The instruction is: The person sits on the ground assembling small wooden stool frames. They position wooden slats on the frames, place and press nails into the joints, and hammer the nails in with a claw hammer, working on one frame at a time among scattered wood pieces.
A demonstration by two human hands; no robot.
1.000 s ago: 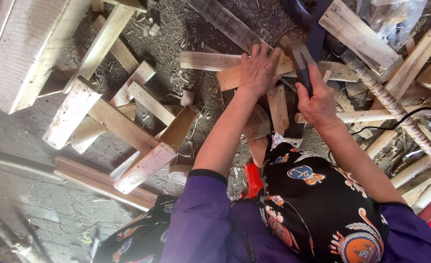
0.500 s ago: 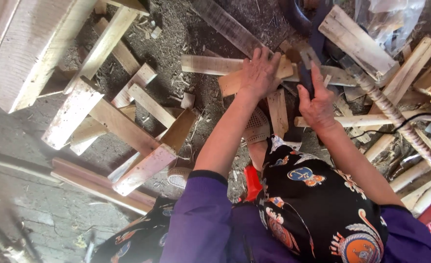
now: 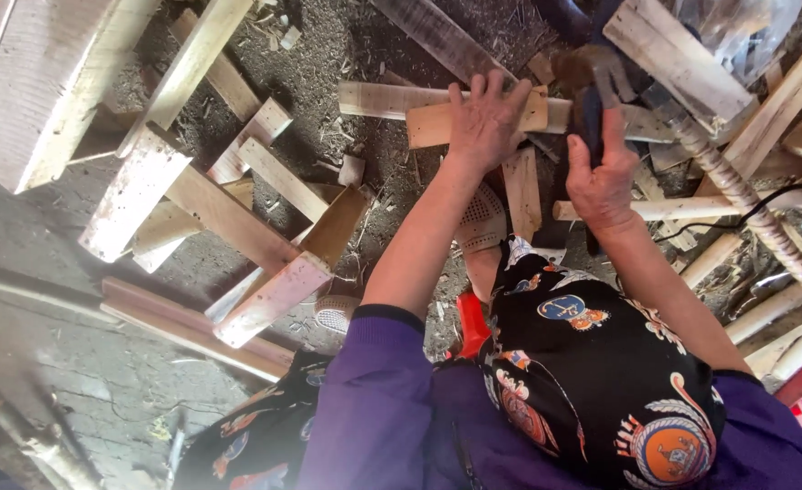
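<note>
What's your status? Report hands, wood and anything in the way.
Left hand flat on short wood piece. Right hand gripping hammer. Wood offcuts scattered all around.

The flat pale tan wooden slat (image 3: 474, 121) is a warm yellowish beige, lighter than the grey-brown dirt ground (image 3: 328, 54) speckled with pale chips. The dark-handled hammer with a rusty brown metal head (image 3: 591, 82) shows near-black on its grip. The purple long sleeves (image 3: 374, 408) meet a black patterned cloth with orange, blue and white motifs (image 3: 591, 372), beside a bright red plastic piece (image 3: 472, 322).
</note>
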